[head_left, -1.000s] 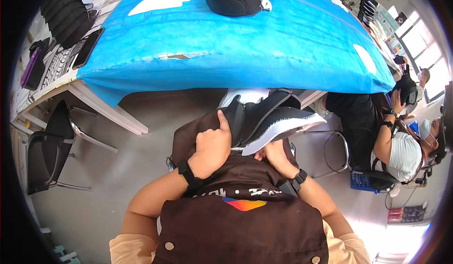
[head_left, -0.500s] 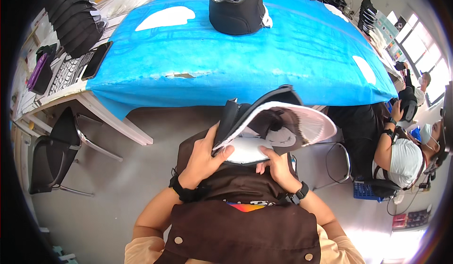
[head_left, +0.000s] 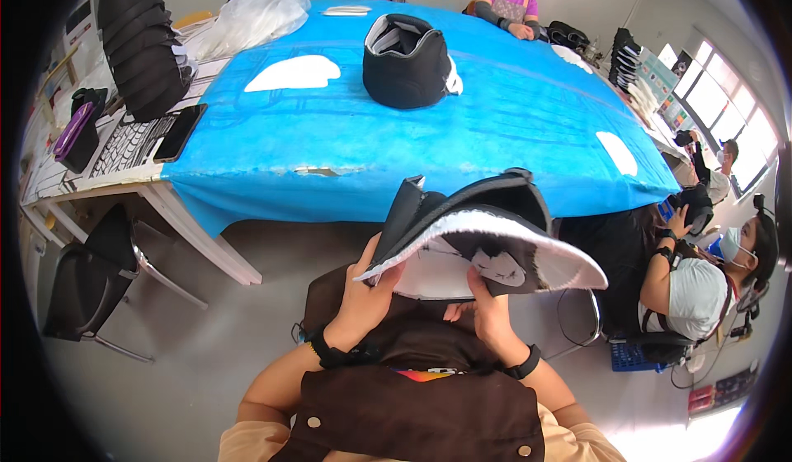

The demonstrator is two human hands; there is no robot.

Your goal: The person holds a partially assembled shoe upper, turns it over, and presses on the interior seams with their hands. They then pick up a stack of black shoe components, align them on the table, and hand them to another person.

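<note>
Above my lap I hold a sewn black fabric piece [head_left: 487, 206], stiff and curved, its white lining and a grey-and-white printed inner patch turned toward me. My left hand [head_left: 365, 297] grips its left edge, with the thumb on the inside. The right hand [head_left: 488, 312] pinches its lower edge, the thumb inside and the other fingers partly hidden behind. A black round fabric pouch [head_left: 404, 70] with a grey lining and an open top stands on the blue-covered table [head_left: 330, 132] ahead.
White cut pieces [head_left: 297, 73] lie on the blue cover. At the left are a stack of black fabric pieces [head_left: 140, 49], a phone [head_left: 180, 132], a clear plastic bag [head_left: 256, 21] and a black chair [head_left: 91, 276]. A masked co-worker [head_left: 693, 289] sits at the right; others are beyond the table.
My view has tilted up, showing more of the people across the table. The fabric piece has tipped in my hands, its white edge now lower and wider; both hands keep hold of it.
</note>
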